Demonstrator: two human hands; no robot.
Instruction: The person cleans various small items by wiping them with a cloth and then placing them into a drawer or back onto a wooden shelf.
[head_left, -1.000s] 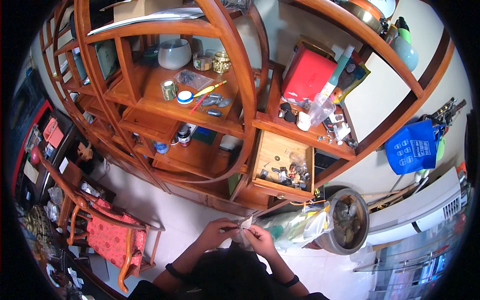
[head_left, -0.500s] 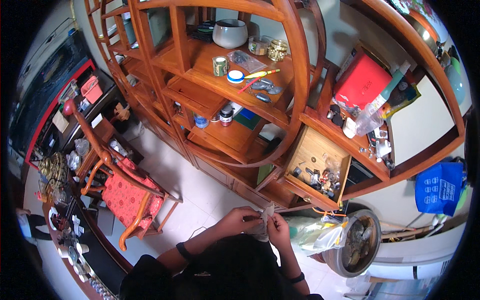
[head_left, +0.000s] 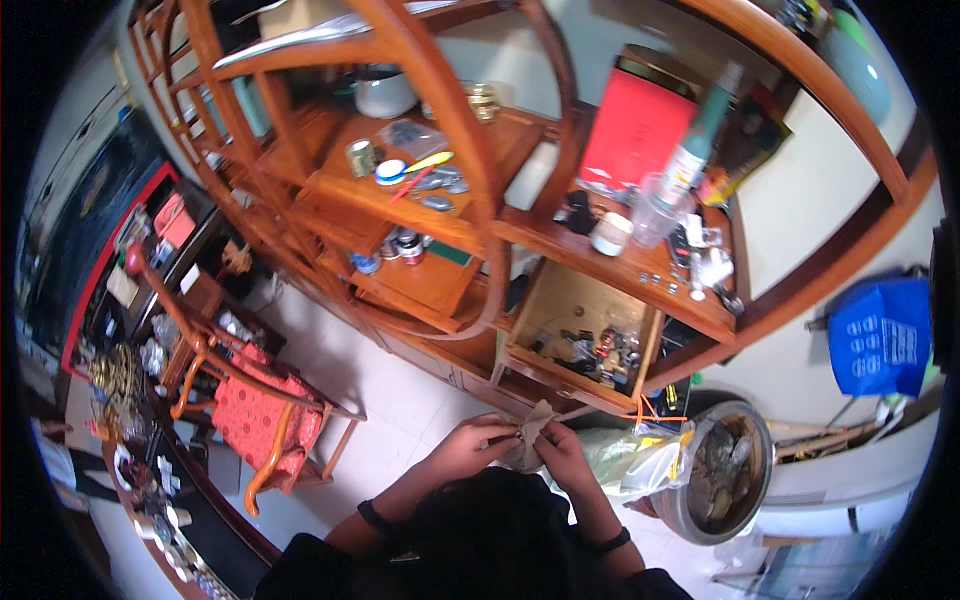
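Note:
Low in the middle, both hands hold a crumpled grey-beige piece of thin paper or cloth [head_left: 537, 424]; its exact material is unclear. My left hand [head_left: 468, 448] pinches its left edge, with the fingers bent towards the centre. On the other side, my right hand [head_left: 568, 457] grips the right edge between thumb and fingers. A corner sticks up between the two hands. Whether something small is wrapped inside cannot be seen. Just beyond the hands, a wooden drawer [head_left: 562, 378] is pulled out, with several small metal and dark odds and ends inside.
A wooden shelf unit [head_left: 440, 330] with round openings rises ahead. Its right ledge bears a red box [head_left: 640, 135], a spray bottle [head_left: 690, 160] and a plastic cup [head_left: 655, 215]. Right of me are a plastic bag [head_left: 630, 465] and a large round pot [head_left: 690, 500]. A red-cushioned chair [head_left: 265, 420] stands left.
My view has shifted, so the shelf and drawer appear further left and the red box looms larger. The paper-like piece now stands up more openly between my hands, both still holding it.

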